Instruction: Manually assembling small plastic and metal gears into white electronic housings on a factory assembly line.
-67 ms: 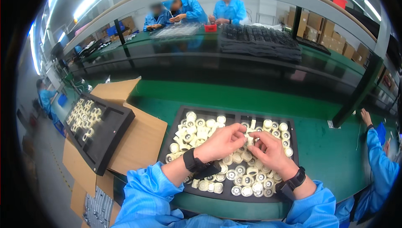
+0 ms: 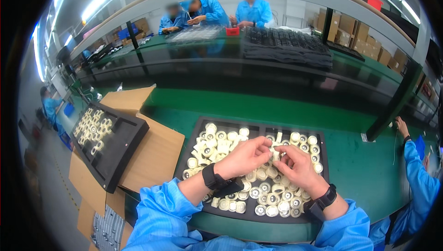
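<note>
Over the middle of a black divided tray (image 2: pixel 326 170), my two hands meet at a small cream-white plastic gear (image 2: pixel 276 156). My right hand (image 2: pixel 297 164) pinches the gear between thumb and forefinger, with the other fingers curled. My left hand (image 2: pixel 247 156) has thumb and fingers drawn together right beside the gear; whatever lies between its fingertips is hidden. Many loose gears fill both halves of the tray beneath, such as a gear (image 2: pixel 272 198) below my right hand. Some sit with their dark centres up, others on their sides. Dark bands wrap both wrists.
On the left, a second black tray (image 2: pixel 131 149) with cream-white parts rests tilted on an open cardboard box (image 2: pixel 154 159). A dark rack post (image 2: pixel 392 106) stands at the right. A co-worker's hand (image 2: pixel 402 127) reaches onto the green table (image 2: pixel 350 159). Several people work across the bench.
My hands and the gear hold nearly the same place. At the right, the co-worker's hand has shifted slightly up and to the left.
</note>
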The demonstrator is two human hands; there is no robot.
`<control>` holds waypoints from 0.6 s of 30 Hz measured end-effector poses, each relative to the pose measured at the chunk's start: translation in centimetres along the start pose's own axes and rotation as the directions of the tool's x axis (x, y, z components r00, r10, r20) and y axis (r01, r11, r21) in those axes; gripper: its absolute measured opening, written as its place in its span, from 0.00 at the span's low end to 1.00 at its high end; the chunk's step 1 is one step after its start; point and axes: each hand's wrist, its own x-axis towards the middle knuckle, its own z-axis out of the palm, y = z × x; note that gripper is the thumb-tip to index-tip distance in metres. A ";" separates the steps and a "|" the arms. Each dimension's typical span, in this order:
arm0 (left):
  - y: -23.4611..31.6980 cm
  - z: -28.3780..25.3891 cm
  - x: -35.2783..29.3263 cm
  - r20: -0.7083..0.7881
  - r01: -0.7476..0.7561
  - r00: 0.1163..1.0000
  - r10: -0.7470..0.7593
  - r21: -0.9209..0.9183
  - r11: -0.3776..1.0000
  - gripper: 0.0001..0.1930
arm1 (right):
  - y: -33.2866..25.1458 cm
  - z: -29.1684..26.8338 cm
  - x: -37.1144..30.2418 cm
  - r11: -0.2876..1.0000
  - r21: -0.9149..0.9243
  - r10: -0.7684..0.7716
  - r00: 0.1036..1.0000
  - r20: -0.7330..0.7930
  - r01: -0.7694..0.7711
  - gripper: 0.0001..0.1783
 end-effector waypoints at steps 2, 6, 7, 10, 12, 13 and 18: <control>-0.1 0.0 0.0 0.001 -0.009 1.000 0.009 0.000 1.000 0.18 | 0.0 0.0 0.0 1.000 0.000 -0.002 1.000 0.002 0.002 0.17; -0.3 0.0 0.0 -0.007 -0.005 1.000 0.005 0.006 1.000 0.18 | 0.0 0.1 0.0 1.000 0.004 0.003 1.000 0.010 -0.003 0.18; -0.1 0.1 0.0 -0.004 -0.004 1.000 0.004 0.010 1.000 0.18 | -0.1 -0.1 0.0 1.000 0.001 0.004 1.000 0.008 -0.004 0.18; 0.4 0.1 0.0 0.001 -0.006 1.000 0.006 0.018 1.000 0.18 | -0.2 -0.2 -0.1 1.000 -0.003 0.011 1.000 0.008 -0.011 0.18; 0.2 0.0 -0.1 0.001 -0.004 1.000 0.004 0.022 1.000 0.18 | -0.1 -0.1 -0.1 1.000 0.011 0.013 1.000 0.011 -0.013 0.18; 0.0 -0.1 0.0 0.003 -0.007 1.000 0.007 0.021 1.000 0.18 | -0.1 0.0 0.0 1.000 0.012 0.014 1.000 0.012 -0.014 0.18; 0.1 0.1 0.0 0.006 -0.016 1.000 0.016 0.038 0.999 0.18 | -0.1 -0.2 -0.1 1.000 0.015 0.012 1.000 0.013 -0.012 0.18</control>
